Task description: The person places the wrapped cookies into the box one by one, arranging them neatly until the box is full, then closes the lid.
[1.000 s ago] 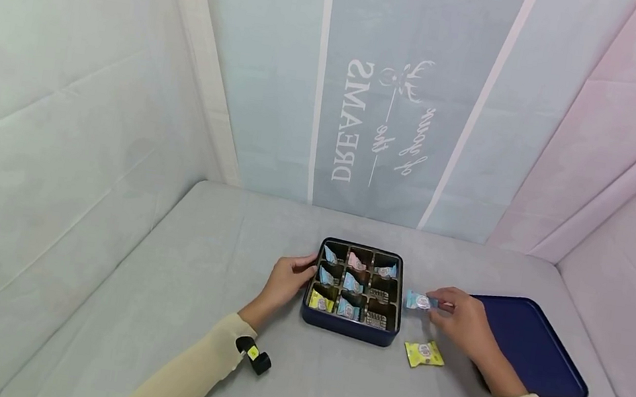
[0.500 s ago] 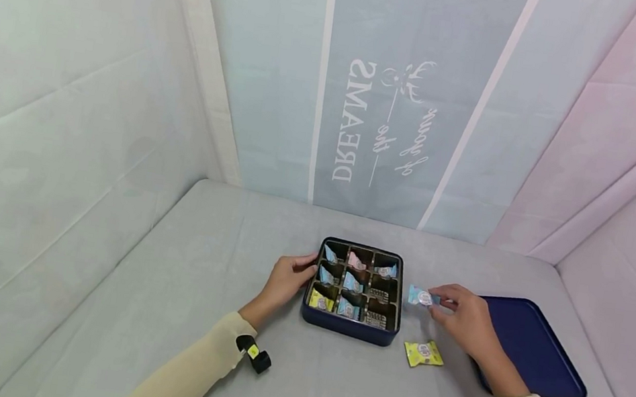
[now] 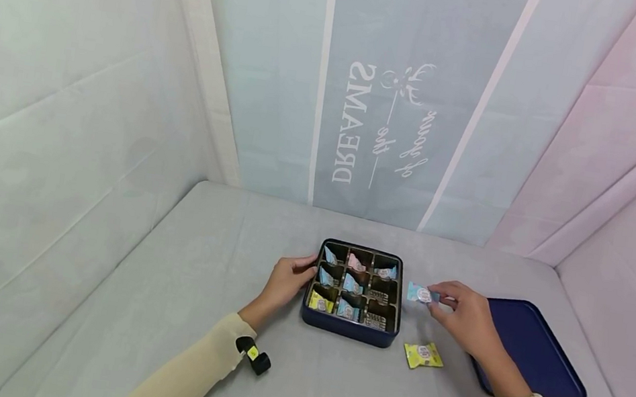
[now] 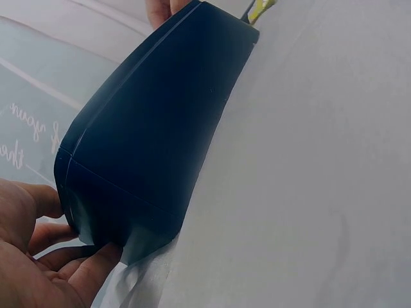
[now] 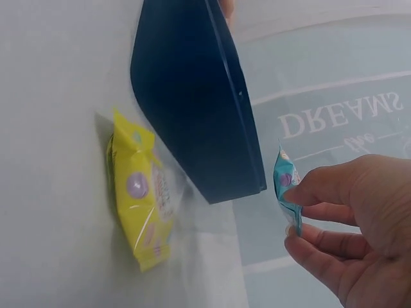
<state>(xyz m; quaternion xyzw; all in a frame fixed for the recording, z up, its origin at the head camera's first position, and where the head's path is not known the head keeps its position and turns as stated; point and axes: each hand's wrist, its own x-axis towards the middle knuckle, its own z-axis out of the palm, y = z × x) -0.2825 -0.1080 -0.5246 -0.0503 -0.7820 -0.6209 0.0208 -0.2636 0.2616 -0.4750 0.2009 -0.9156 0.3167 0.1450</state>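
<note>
In the head view a dark blue box [image 3: 348,328] with nine compartments stands on the table. Blue, pink and yellow wrapped candies sit in several of them; the middle and near compartments of its right column show bare patterned bottoms. My left hand [image 3: 284,282] touches the box's left wall with its fingertips, as the left wrist view also shows. Right of the box, my right hand [image 3: 465,315] pinches a blue wrapped candy [image 5: 286,179] between thumb and fingers, held above the table. Below that hand, a yellow wrapped candy [image 3: 423,355] lies on the table.
The dark blue lid [image 3: 537,351] lies at the right, partly behind my right hand and forearm. Grey cloth covers the table [image 3: 215,238]. Fabric walls rise on the left, right and back, the back one with printed lettering [image 3: 353,122].
My right hand has risen slightly with the blue candy and stays just right of the box. My left hand, the box and the yellow candy keep their places.
</note>
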